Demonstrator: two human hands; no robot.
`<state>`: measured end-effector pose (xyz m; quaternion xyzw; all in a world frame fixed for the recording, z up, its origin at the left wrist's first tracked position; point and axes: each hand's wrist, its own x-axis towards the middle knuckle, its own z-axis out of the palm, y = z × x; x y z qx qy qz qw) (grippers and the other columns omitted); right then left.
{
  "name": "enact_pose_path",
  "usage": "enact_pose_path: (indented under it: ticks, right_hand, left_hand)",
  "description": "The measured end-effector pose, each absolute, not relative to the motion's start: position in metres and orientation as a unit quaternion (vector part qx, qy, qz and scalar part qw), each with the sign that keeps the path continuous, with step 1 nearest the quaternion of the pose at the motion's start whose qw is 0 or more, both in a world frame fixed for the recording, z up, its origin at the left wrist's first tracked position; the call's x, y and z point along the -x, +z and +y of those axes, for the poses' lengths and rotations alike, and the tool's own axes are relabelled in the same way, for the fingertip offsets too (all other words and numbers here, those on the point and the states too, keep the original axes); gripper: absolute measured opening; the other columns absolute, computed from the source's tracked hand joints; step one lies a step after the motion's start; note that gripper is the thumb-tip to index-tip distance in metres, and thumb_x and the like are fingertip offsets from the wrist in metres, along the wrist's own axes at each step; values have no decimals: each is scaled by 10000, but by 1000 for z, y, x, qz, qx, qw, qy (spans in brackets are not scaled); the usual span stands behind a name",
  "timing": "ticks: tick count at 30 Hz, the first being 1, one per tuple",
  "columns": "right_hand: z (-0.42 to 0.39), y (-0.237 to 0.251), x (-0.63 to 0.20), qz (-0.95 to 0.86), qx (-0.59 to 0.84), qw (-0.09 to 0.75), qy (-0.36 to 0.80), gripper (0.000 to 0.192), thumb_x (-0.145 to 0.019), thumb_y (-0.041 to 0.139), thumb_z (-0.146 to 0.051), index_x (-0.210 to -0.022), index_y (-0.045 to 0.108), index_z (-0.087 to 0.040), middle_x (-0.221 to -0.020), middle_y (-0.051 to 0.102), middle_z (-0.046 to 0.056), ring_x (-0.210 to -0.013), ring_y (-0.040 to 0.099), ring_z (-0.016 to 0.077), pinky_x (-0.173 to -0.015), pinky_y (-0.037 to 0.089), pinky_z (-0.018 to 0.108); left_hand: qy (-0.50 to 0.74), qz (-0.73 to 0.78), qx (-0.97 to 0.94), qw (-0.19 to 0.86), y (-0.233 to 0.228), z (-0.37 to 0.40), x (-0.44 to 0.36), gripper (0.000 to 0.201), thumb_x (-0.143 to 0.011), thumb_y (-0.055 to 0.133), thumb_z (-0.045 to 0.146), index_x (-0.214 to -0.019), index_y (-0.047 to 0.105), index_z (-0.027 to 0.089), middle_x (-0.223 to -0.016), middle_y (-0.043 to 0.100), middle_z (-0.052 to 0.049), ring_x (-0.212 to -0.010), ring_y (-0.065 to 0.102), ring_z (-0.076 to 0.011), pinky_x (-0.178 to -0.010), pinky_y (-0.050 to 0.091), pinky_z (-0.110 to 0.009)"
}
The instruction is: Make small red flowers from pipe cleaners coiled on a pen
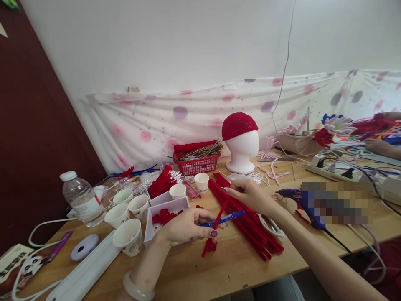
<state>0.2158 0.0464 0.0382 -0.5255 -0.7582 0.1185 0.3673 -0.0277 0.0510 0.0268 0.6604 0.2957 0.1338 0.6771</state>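
The left hand (pixel 188 225) closes its grip on a blue pen (pixel 224 218) and a red pipe cleaner (pixel 216 228), holding both level for wrapping. The right hand (pixel 250 195) pinches the pipe cleaner's upper end. Right of the pen lie a red pipe-cleaner bundle (pixel 250 225) and a glue gun (pixel 300 200); toward the near edge the surface (pixel 225 267) is bare.

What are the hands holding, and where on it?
The left hand pinches a blue pen at one end, against a red pipe cleaner; the right hand holds that cleaner's upper end.
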Motion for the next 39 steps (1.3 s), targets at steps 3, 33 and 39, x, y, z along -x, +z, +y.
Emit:
enact_pose_path:
  ticks: [3, 33, 39]
  right_hand:
    - [45, 33, -212, -750, 552, 348, 111, 441, -915, 463, -487, -577, 349, -227, -551, 363, -42, -537, 322, 132, -523, 243, 277]
    - [7, 24, -232, -780, 502, 285, 242, 388, -1009, 396, -412, -674, 417, -219, -610, 441, -31, -574, 429, 137, -562, 366, 257]
    - [-35, -1, -205, -808, 517, 194, 205, 258, -1021, 328, -258, -786, 427, -218, -638, 463, -31, -550, 472, 131, -530, 329, 239]
  left_hand:
    - [172, 264, -663, 680, 24, 48, 23, 504, -624, 875, 491, -925, 697, 128, -782, 733, -77, -732, 640, -171, -617, 379, -244]
    - [289, 237, -647, 665, 8, 14, -1, 205, -886, 655, 330, -971, 557, 172, -697, 681, 9, -655, 595, -119, -655, 444, -234]
    - [389, 299, -639, 592, -1, 16, -10, 236, -907, 600, 248, -1133, 546, 203, -751, 685, 17, -624, 584, -120, -568, 416, -226]
